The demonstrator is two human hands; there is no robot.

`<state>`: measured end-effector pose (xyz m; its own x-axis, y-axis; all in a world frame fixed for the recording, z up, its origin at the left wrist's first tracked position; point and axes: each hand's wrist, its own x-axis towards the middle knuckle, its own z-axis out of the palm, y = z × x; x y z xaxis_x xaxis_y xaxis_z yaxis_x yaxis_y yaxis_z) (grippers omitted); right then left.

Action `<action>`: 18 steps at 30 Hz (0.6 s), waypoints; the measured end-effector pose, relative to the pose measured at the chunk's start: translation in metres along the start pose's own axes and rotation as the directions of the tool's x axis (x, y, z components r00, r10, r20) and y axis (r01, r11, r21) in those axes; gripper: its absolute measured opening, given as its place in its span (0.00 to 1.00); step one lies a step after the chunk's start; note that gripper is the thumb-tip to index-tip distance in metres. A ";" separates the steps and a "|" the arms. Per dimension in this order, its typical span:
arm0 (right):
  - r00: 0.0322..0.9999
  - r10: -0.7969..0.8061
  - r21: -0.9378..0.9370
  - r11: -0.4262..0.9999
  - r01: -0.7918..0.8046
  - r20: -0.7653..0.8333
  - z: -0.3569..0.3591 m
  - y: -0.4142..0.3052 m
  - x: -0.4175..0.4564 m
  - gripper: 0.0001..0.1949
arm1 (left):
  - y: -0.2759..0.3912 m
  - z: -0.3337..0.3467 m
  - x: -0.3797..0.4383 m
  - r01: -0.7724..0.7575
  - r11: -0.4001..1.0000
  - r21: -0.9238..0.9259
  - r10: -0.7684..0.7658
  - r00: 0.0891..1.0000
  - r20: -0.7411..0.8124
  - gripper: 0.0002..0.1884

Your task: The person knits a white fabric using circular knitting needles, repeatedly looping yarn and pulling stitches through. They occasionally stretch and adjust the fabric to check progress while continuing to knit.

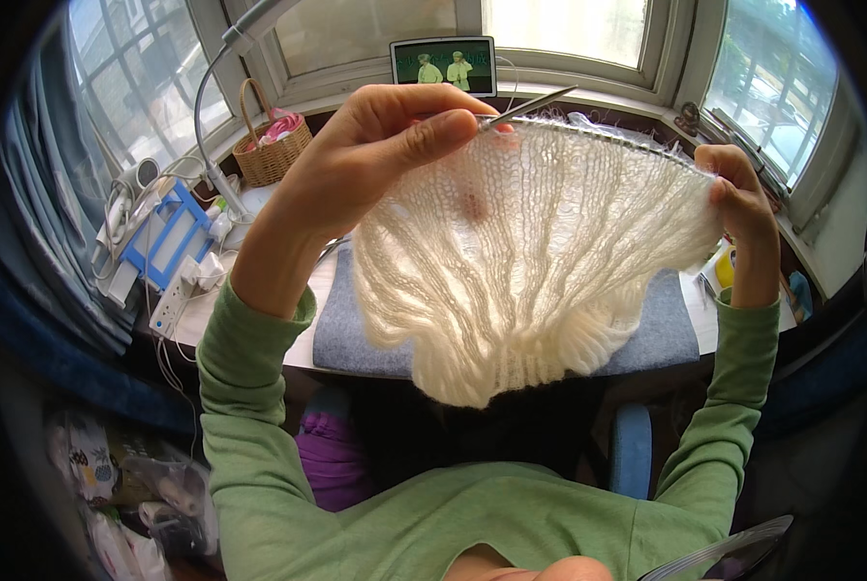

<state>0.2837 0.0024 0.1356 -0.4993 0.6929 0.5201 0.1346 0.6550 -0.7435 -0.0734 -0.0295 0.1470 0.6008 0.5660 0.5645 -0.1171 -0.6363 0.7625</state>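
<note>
A cream, fuzzy knitted piece (506,261) hangs spread between my hands, its stitches lined up along a knitting needle (600,132) at the top edge. My left hand (404,138) pinches the upper left corner, and a pointed metal needle tip (538,103) sticks out past the thumb. Some fingertips of that hand are behind the fabric. At the right end, my right hand (740,187) grips the upper corner of the knitting. The lower part gathers into a ribbed band (528,367) that hangs over the desk's front edge.
Under the knitting lies a grey felt mat (353,330) on the desk. A lit tablet (444,67) leans at the window. To the left are a wicker basket (273,149), a lamp arm (199,109), a blue stand (168,236) and a power strip (173,298) with cables.
</note>
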 end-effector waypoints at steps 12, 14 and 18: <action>0.995 0.040 0.055 0.997 -0.045 0.092 -0.004 0.003 0.004 0.24 | -0.004 -0.001 -0.005 0.005 1.000 -0.028 -0.006 0.999 -0.047 0.13; 0.991 0.049 0.058 0.997 -0.057 0.122 -0.005 0.004 0.006 0.23 | -0.003 -0.001 -0.006 0.021 0.999 -0.049 -0.022 0.999 -0.039 0.13; 0.989 0.060 0.065 0.995 -0.070 0.133 -0.006 0.006 0.006 0.23 | -0.003 -0.002 -0.006 0.040 0.998 -0.041 -0.040 0.999 -0.016 0.14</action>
<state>0.2868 0.0119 0.1367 -0.6000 0.6849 0.4134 0.1130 0.5842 -0.8037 -0.0784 -0.0294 0.1419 0.5920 0.5996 0.5385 -0.1252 -0.5916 0.7965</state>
